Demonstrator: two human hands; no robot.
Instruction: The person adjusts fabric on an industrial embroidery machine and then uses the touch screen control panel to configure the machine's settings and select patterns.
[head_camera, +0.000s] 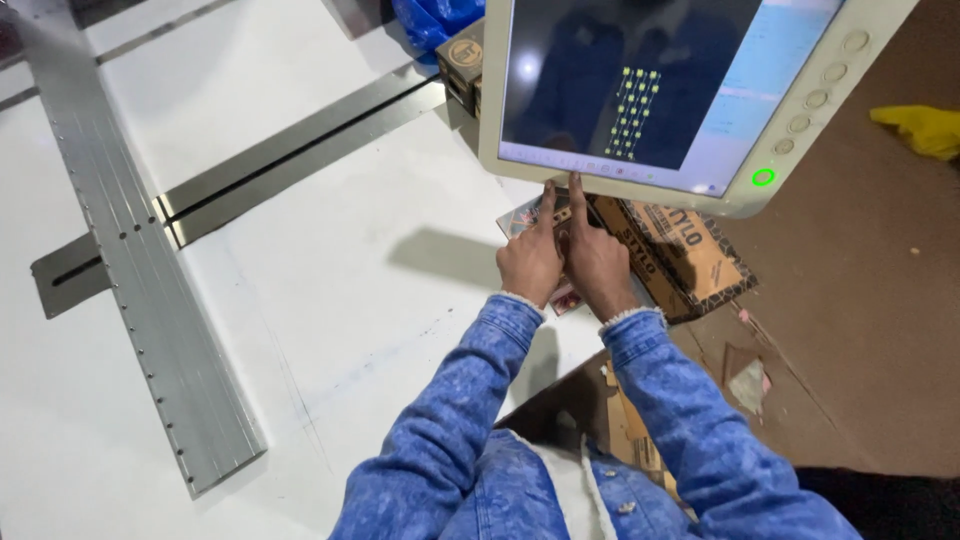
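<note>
At the right edge of the white table (330, 290) we see a flat brown cardboard box (680, 250) with dark print lying under the tilted monitor (660, 90), a small colourful printed packet (535, 215) half hidden beside it, and another brown box (462, 62) with a round mark at the far edge, next to a blue bag (435, 18); what the boxes contain we cannot tell. Our left hand (530, 262) and right hand (597, 262) are side by side, each curled with only the index finger stretched up. Both fingertips touch the lower edge of the screen and hold nothing.
</note>
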